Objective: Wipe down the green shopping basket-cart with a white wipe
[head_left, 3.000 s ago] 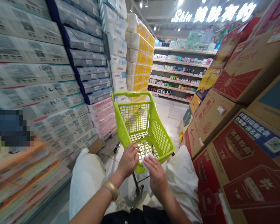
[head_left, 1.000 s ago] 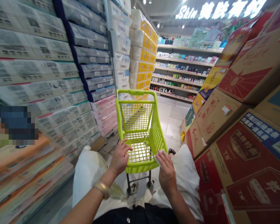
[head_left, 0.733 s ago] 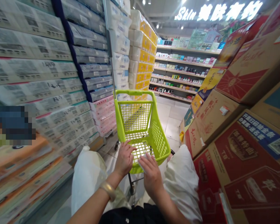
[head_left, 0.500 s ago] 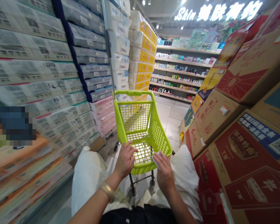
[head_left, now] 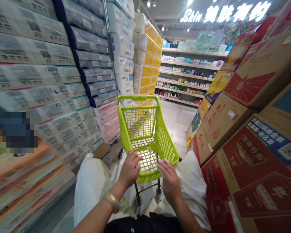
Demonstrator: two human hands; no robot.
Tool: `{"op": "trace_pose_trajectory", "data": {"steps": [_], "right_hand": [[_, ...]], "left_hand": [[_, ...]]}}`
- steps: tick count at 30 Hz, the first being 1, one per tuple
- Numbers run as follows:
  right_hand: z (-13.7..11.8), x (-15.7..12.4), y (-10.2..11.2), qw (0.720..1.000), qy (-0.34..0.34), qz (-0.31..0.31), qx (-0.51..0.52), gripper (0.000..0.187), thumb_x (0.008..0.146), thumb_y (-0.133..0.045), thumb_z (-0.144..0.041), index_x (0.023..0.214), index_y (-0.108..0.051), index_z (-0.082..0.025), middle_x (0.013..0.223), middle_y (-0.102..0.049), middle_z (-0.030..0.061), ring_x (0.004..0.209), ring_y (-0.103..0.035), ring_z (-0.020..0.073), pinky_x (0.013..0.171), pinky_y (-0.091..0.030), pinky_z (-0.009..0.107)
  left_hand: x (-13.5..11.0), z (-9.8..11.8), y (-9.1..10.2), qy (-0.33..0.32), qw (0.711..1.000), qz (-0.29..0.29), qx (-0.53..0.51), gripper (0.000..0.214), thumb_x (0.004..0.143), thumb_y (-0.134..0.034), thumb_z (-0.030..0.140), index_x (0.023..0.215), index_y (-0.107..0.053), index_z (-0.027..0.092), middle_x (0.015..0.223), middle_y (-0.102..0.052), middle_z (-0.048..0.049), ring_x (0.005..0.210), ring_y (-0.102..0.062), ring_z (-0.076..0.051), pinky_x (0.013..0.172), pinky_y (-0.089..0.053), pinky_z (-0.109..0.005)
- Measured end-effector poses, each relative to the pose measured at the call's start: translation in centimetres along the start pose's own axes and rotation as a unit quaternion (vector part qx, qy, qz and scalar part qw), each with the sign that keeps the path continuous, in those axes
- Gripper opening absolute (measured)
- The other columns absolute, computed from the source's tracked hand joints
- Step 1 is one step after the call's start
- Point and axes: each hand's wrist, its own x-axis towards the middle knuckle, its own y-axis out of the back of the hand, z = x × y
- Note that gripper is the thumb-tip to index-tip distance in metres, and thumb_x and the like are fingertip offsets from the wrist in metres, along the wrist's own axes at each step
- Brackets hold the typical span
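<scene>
Two hands rested on the near rim of a small lime-green shopping cart [head_left: 166,144], which stood straight ahead of the person on the tiled floor [head_left: 177,124]. The left hand [head_left: 130,168] curled its fingers over the near left corner of the rim and clasped it. The right hand [head_left: 169,179], just to the other side, lay over a small white cloth [head_left: 159,162]. Its fingers were nearly straight and close together, pinning the cloth against the rim near the right corner. Only a scrap of the cloth showed past the fingertips. A pale bracelet [head_left: 112,201] sat on the left wrist.

Below both hands were the cart's black legs and wheels [head_left: 138,201], with the person's white trousers [head_left: 93,184] on either side.

Beyond the left hand, wrapped packs of tissue paper [head_left: 53,97] were stacked high, with yellow packs [head_left: 147,58] further along. Beyond the right hand, cardboard boxes [head_left: 244,155] printed in red were piled up at a lean. Far ahead of both hands, shelves of small goods [head_left: 184,77] stood under a lit sign [head_left: 223,13].
</scene>
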Motion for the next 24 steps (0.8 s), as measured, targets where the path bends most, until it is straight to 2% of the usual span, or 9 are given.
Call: {"op": "trace_pose_trajectory", "data": {"steps": [3,5,7,10,12,15,19,22,24], "right_hand": [[2.3,-0.3,0.9,0.995,-0.076,0.068,-0.023,0.053,0.086,-0.036,-0.001,0.126,-0.062,-0.023,0.121,-0.069,0.0076,0.129,-0.052,0.0232,0.109,-0.042,0.052],[1.7,-0.3,0.5,0.993,-0.082,0.077,-0.023,0.054,0.084,-0.037,-0.001,0.126,-0.062,-0.022,0.121,-0.069,0.0080,0.130,-0.052,0.0238,0.109,-0.042,0.053],[-0.4,-0.1,-0.5,0.998,-0.045,0.053,-0.009,0.057,0.081,-0.037,0.000,0.127,-0.061,-0.022,0.121,-0.069,0.0068,0.130,-0.052,0.0229,0.109,-0.042,0.051],[-3.4,0.2,-1.8,0.999,0.032,-0.026,0.031,0.055,0.083,-0.039,-0.002,0.129,-0.059,-0.024,0.122,-0.069,0.0050,0.127,-0.055,0.0203,0.108,-0.044,0.044],[-3.6,0.3,-1.7,0.996,0.051,-0.055,0.043,0.056,0.084,-0.038,-0.002,0.131,-0.058,-0.025,0.123,-0.069,0.0048,0.127,-0.055,0.0194,0.108,-0.045,0.043],[-0.8,0.0,-0.2,1.000,0.008,-0.022,0.018,0.060,0.082,-0.036,0.001,0.133,-0.057,-0.024,0.124,-0.067,0.0052,0.129,-0.054,0.0202,0.110,-0.043,0.046],[3.0,-0.6,1.3,0.992,-0.084,0.087,-0.023,0.056,0.084,-0.036,0.001,0.128,-0.062,-0.023,0.120,-0.069,0.0075,0.129,-0.053,0.0231,0.110,-0.041,0.054],[1.3,-0.6,0.4,0.993,-0.084,0.084,-0.013,0.056,0.083,-0.036,0.000,0.129,-0.061,-0.022,0.121,-0.069,0.0081,0.131,-0.051,0.0237,0.110,-0.042,0.053],[-1.5,-0.2,-0.8,0.999,-0.026,0.020,0.018,0.057,0.083,-0.038,-0.001,0.131,-0.058,-0.023,0.124,-0.068,0.0067,0.131,-0.051,0.0221,0.110,-0.043,0.050]], "left_hand": [[-0.1,0.1,0.0,0.005,1.000,0.006,-0.006,0.036,0.081,-0.037,0.007,0.092,-0.068,0.020,0.088,-0.063,-0.0067,0.128,-0.045,-0.027,0.116,-0.030,-0.058],[0.0,0.3,-0.1,0.007,1.000,0.010,-0.006,0.036,0.080,-0.037,0.007,0.092,-0.068,0.021,0.087,-0.062,-0.0067,0.127,-0.046,-0.027,0.116,-0.030,-0.058],[0.0,0.4,-0.2,0.004,1.000,0.013,-0.005,0.036,0.081,-0.036,0.007,0.092,-0.068,0.020,0.087,-0.062,-0.0070,0.126,-0.046,-0.027,0.116,-0.030,-0.058],[0.0,0.3,-0.1,0.001,1.000,0.010,-0.003,0.036,0.080,-0.037,0.007,0.092,-0.068,0.021,0.087,-0.062,-0.0069,0.127,-0.045,-0.027,0.116,-0.030,-0.058],[0.0,0.2,0.0,0.001,1.000,0.007,-0.004,0.035,0.080,-0.038,0.008,0.092,-0.068,0.021,0.087,-0.063,-0.0067,0.128,-0.044,-0.028,0.116,-0.030,-0.057],[-0.1,0.2,0.1,0.001,1.000,0.007,-0.008,0.035,0.080,-0.038,0.008,0.091,-0.068,0.021,0.087,-0.062,-0.0066,0.127,-0.045,-0.028,0.115,-0.031,-0.057],[-0.2,0.4,0.0,0.003,1.000,0.014,-0.012,0.035,0.080,-0.037,0.007,0.090,-0.067,0.021,0.086,-0.061,-0.0067,0.126,-0.045,-0.027,0.115,-0.031,-0.058],[-0.1,0.4,-0.2,0.006,1.000,0.021,-0.013,0.034,0.080,-0.036,0.008,0.087,-0.067,0.021,0.085,-0.061,-0.0067,0.125,-0.046,-0.027,0.114,-0.032,-0.058],[-0.1,0.4,-0.2,0.007,1.000,0.020,-0.012,0.033,0.080,-0.037,0.008,0.086,-0.067,0.021,0.086,-0.061,-0.0068,0.125,-0.046,-0.028,0.114,-0.033,-0.058]]}}
